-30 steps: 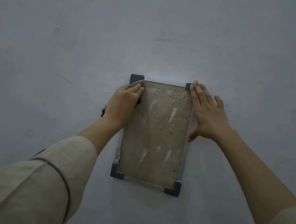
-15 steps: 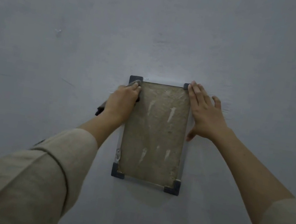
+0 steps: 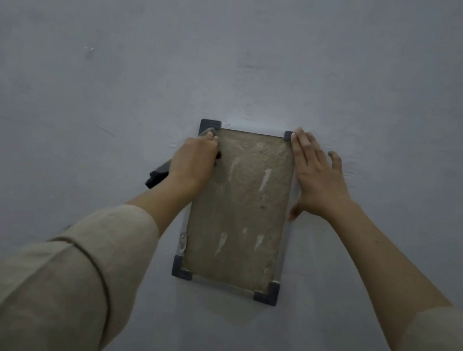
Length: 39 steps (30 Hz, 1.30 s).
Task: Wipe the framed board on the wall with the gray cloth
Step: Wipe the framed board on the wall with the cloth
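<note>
hanging upright on the gray wall (image 3: pixel 124 37), the framed board (image 3: pixel 239 207) is showing a tan, mottled face with pale streaks and dark caps at its four corners. the left hand (image 3: pixel 193 160) is pressing against the board's upper left corner, fingers closed together over the gray cloth (image 3: pixel 209 133) — only a small fold of it is peeking out by the fingertips, just under the top left cap. a dark object (image 3: pixel 158 175) is sticking out beside the left wrist; what it is cannot be told. the right hand (image 3: pixel 319 180) is lying flat along the board's upper right edge, fingers spread, holding nothing — its fingertips are reaching the top right cap. beige sleeves (image 3: pixel 55 284) are covering both forearms.
</note>
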Motion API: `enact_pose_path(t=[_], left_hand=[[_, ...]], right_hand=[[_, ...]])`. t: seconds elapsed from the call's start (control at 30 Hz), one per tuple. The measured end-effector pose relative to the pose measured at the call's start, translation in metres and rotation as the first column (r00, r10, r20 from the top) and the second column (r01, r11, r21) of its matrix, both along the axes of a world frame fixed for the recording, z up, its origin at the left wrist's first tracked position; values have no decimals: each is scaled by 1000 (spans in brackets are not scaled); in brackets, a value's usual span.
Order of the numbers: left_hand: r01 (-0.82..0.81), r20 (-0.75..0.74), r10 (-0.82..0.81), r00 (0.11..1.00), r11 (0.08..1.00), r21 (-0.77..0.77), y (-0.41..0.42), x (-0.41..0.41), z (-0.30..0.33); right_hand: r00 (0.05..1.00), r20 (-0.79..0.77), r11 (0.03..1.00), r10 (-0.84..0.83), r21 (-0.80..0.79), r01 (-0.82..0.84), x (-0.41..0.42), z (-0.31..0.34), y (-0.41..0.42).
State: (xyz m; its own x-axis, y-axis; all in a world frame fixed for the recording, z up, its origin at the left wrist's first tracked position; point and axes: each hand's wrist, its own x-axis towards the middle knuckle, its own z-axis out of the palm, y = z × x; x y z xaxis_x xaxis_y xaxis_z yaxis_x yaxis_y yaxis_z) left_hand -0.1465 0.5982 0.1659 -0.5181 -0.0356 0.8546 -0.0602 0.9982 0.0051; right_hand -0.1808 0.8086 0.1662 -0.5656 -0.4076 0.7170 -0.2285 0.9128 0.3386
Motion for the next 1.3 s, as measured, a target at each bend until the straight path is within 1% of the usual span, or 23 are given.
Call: enact_pose_path(t=[0.07,0.13,0.2,0.27,0.3,0.37,0.4,0.47,0.53,0.57,0.63,0.7,0.73,0.77,0.83,0.9,0.93,1.0,1.07,1.13,1.17,1.23,1.3], left_hand=[[119,-8,-119,993,993,-9,22,-2,-6],[180,-7,-181,983,979,-97,40,-8,-17],[154,15,-154,988,971,-183,34,-9,-21],[75,44,-67,997,972,-223,8,-6,-15],[35,47,-26,999,980,-196,-5,-3,-12],[-19,38,22,999,996,-85,-22,2,-7],[-18,34,20,999,998,-52,-20,2,-6],[58,23,-57,998,997,-43,3,0,-9],[132,21,-131,991,988,-84,31,-7,-18],[143,22,-141,990,982,-127,41,-11,-24],[110,40,-104,994,967,-228,42,-15,-32],[51,46,-39,998,954,-296,22,-15,-30],[8,48,7,999,955,-295,11,-13,-26],[-39,53,55,997,965,-260,0,-11,-21],[-96,64,106,992,985,-140,-13,-9,-11],[-68,57,73,996,995,-76,-2,-11,-9],[-35,61,39,997,997,-73,10,-11,-12],[7,46,-1,999,992,-126,30,-16,-26],[-2,16,5,1000,973,-229,32,-19,-36],[-29,32,41,999,949,-313,13,-17,-32],[-60,46,79,996,946,-319,2,-14,-27],[-117,68,134,989,970,-211,-16,-9,-17],[-114,77,117,990,993,-34,-17,-7,-12]], right_hand=[[1000,1,1000,5,-4,-5,0,0,1],[1000,3,1000,5,-4,-5,0,0,1],[1000,2,1000,8,-1,-8,0,0,1],[1000,4,1000,13,1,-13,1,1,2],[1000,7,1000,13,1,-13,1,1,2],[1000,10,1000,15,2,-15,0,1,2],[1000,11,1000,15,0,-15,0,1,2],[1000,11,1000,19,-3,-19,-1,1,3],[1000,11,1000,28,-11,-28,-2,0,3],[999,10,999,31,-12,-31,-2,0,4],[999,9,999,35,-10,-35,-1,1,5],[999,11,999,43,-11,-43,-1,1,5],[999,13,999,46,-13,-46,0,1,5],[999,16,999,49,-15,-48,0,1,5],[998,21,998,53,-19,-53,-1,0,4],[998,22,998,58,-23,-57,-1,0,4],[998,22,998,58,-24,-58,-2,0,5],[998,18,998,55,-23,-54,-2,-1,4],[999,12,999,50,-22,-50,-2,0,4],[999,6,999,48,-18,-48,-2,0,4],[999,7,999,48,-18,-47,-1,0,4],[999,13,999,49,-20,-48,0,0,4],[999,16,998,50,-26,-49,-1,0,3]])
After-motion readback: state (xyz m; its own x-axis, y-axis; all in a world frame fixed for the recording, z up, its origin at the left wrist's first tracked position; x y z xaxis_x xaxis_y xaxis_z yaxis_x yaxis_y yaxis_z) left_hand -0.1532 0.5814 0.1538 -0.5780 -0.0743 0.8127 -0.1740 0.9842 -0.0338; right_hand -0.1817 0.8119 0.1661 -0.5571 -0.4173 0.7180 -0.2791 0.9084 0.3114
